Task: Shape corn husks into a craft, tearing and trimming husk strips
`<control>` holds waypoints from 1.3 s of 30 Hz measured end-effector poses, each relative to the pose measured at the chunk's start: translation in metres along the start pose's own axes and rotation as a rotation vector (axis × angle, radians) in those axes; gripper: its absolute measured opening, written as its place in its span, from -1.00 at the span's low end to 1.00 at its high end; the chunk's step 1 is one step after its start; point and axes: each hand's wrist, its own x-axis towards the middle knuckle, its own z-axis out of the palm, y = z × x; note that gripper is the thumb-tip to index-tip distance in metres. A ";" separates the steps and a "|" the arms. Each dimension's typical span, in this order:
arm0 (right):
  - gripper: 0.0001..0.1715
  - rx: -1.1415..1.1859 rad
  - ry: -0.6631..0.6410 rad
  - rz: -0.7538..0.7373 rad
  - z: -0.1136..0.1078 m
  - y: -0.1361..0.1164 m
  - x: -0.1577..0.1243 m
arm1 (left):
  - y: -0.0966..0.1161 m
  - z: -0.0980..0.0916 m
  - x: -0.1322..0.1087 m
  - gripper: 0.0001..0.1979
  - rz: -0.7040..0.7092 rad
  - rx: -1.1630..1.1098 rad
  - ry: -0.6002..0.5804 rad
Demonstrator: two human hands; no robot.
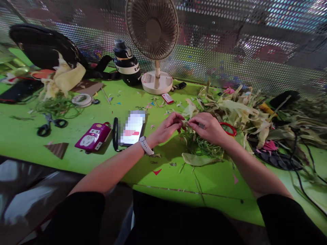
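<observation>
Fingertips of my left hand (169,128) and my right hand (208,127) meet over the green table (168,183). Both pinch a small pale-green piece of husk (186,123), mostly covered by the fingers. Under my right hand lies a tangle of thin green strands (209,148). A flat husk leaf (200,159) rests just in front of it. Behind and to the right spreads a heap of pale, dry-looking husks (237,108). A red ring-shaped thing (228,128) sits partly hidden behind my right wrist.
Left of my hands are a lit phone (133,127), a purple power strip (93,137), scissors (52,124) and a tape roll (82,100). A fan (156,81), a dark bottle (127,64) and a black bag (46,44) stand along the perforated screen (217,44). Black cables (302,183) trail at right.
</observation>
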 end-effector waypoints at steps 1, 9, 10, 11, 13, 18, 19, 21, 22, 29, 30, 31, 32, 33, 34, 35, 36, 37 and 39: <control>-0.78 -0.024 -0.002 -0.041 -0.001 0.001 0.000 | 0.000 0.000 0.000 -0.88 0.003 -0.008 0.008; -0.81 -0.112 0.041 -0.047 0.000 0.003 0.000 | -0.001 0.001 0.002 -0.87 -0.004 -0.047 0.043; -0.81 -0.111 0.050 -0.065 0.000 0.003 0.000 | -0.001 0.001 0.002 -0.87 -0.004 -0.047 0.040; -0.81 -0.110 0.061 -0.088 0.000 0.003 0.000 | -0.001 0.001 0.002 -0.87 -0.004 -0.047 0.038; -0.82 -0.110 0.078 -0.132 0.000 0.003 0.000 | 0.000 0.001 0.002 -0.87 -0.002 -0.049 0.034; -0.84 -0.109 0.058 -0.129 0.000 0.003 0.000 | 0.000 0.001 0.001 -0.89 0.004 -0.048 0.022; -0.86 -0.109 0.057 -0.107 0.001 0.003 -0.001 | 0.000 0.001 0.000 -0.89 0.000 -0.044 0.014; -0.88 -0.103 0.055 -0.056 0.001 0.003 -0.002 | 0.000 0.001 0.000 -0.90 -0.009 -0.034 -0.005; -0.88 -0.098 0.048 -0.036 0.002 0.003 -0.002 | 0.000 0.002 0.000 -0.92 -0.015 -0.026 -0.013; -0.84 -0.104 -0.002 0.003 0.006 0.001 -0.003 | 0.005 0.001 -0.003 -0.90 -0.023 0.061 -0.031; -0.84 -0.102 0.004 0.009 0.006 0.001 -0.004 | 0.006 0.001 -0.003 -0.89 -0.025 0.071 -0.031; -0.84 -0.098 0.009 0.017 0.007 0.000 -0.004 | 0.006 0.001 -0.003 -0.90 -0.030 0.076 -0.033; -0.83 -0.094 0.012 0.022 0.007 0.000 -0.004 | 0.006 0.001 -0.003 -0.90 -0.033 0.077 -0.036; -0.83 -0.092 0.014 0.023 0.008 -0.001 -0.005 | 0.006 0.001 -0.003 -0.90 -0.032 0.072 -0.037; -0.82 -0.094 0.014 0.015 0.009 -0.002 -0.005 | 0.005 0.001 -0.003 -0.90 -0.030 0.066 -0.038; -0.81 -0.100 0.012 0.000 0.009 -0.002 -0.005 | 0.004 0.001 -0.003 -0.90 -0.024 0.060 -0.039; -0.80 -0.109 0.008 -0.020 0.010 -0.003 -0.005 | 0.003 0.002 -0.002 -0.90 -0.016 0.054 -0.040; -0.79 -0.121 0.006 -0.043 0.010 -0.003 -0.006 | 0.002 0.002 -0.002 -0.89 -0.009 0.049 -0.042; -0.75 -0.140 0.001 -0.085 0.010 -0.003 -0.006 | 0.000 0.001 -0.001 -0.88 -0.005 0.042 -0.052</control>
